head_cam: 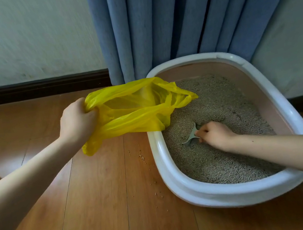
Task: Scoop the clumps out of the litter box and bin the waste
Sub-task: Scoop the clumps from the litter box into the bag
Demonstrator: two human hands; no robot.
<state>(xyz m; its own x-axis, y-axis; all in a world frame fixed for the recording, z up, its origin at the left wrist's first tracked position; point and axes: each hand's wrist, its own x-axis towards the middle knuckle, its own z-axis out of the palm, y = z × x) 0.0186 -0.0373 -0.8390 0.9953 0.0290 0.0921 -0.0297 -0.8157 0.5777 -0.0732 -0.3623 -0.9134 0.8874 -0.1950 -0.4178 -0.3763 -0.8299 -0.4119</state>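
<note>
My right hand (213, 133) gripped the scoop (192, 137), blade pointing left in the litter (215, 103); my left hand (77, 122) clutched the yellow bag (135, 107), mouth just beyond.

The scoop (191, 135) is half buried in the litter (222, 143), and its handle is hidden inside the right hand (213, 134). The yellow bag (135, 109) covers the far left rim of the litter box (181, 186); its inside cannot be made out. Both forearms are cut off by the picture's edges. The wall (21, 36) at far left is blurred.
</note>
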